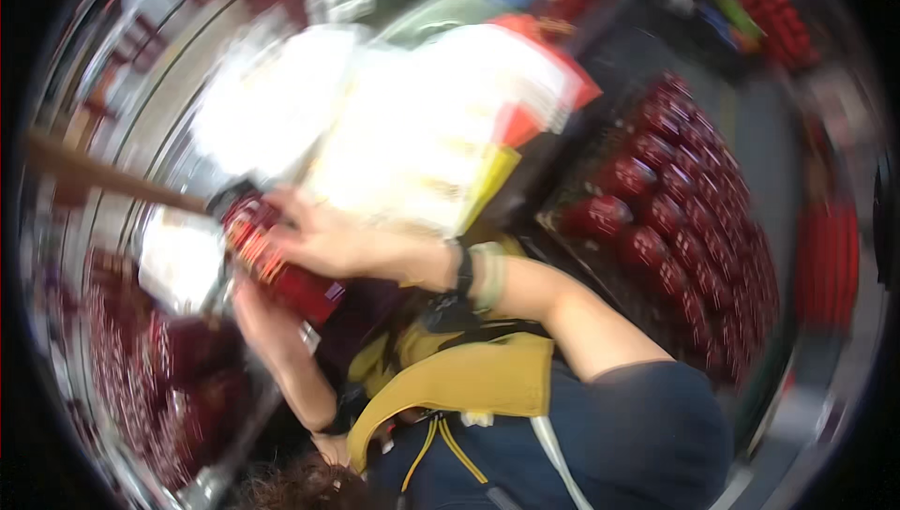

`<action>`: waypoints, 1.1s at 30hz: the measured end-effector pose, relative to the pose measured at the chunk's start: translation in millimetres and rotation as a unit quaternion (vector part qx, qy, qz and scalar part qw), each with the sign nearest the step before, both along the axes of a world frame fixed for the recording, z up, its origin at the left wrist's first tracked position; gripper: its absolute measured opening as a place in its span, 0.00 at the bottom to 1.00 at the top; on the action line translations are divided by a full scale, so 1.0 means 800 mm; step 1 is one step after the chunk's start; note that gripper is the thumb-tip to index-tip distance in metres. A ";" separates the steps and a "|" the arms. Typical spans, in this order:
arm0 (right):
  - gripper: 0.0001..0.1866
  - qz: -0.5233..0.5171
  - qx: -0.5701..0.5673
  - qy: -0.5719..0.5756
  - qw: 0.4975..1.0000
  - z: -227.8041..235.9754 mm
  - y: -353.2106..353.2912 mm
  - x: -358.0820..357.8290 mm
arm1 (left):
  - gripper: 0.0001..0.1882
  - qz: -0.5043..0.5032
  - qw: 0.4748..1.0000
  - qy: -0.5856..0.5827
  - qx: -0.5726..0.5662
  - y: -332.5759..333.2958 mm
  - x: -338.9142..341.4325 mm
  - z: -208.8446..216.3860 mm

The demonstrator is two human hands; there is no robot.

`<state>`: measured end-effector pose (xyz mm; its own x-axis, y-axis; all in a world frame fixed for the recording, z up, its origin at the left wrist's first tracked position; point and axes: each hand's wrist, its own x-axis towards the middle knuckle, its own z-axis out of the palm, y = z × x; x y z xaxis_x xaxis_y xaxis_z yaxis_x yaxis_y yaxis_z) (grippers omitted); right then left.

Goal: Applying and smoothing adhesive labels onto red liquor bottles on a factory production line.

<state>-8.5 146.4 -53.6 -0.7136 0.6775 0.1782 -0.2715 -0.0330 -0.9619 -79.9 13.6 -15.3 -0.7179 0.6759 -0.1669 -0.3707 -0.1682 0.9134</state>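
your background is a crowded room, smeared by motion blur; stacked, glossy dark red packages (689, 229) stand at the right, and further shiny red packages (178, 369) at the lower left. the dark red container (261, 252) is between your two hands, left of centre, tilted with its black end toward the upper left. your right hand (323, 240) grasps it from above: the fingers lie across its label side. your left hand (262, 318) is along its lower left side; blur hides the fingertips, so you cannot tell whether those fingers are clenched on it. the container is roughly cylindrical, smooth-looking, with a label in orange and pale tones. beyond it lie bright white sheets (403, 126), edged in red-orange and yellow, beside a crinkled, white plastic-like bag (272, 102).
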 end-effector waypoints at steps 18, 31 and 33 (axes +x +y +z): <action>0.41 0.189 -0.032 -0.159 0.969 0.084 0.047 0.040 | 0.35 0.064 0.997 0.020 0.026 0.017 0.025 0.046; 0.41 0.197 -0.054 -0.162 0.965 0.086 0.047 0.041 | 0.32 0.061 0.997 0.042 0.024 0.015 0.025 0.041; 0.41 0.189 -0.047 -0.164 0.967 0.085 0.047 0.042 | 0.33 0.059 0.997 -0.002 0.049 0.015 0.023 0.041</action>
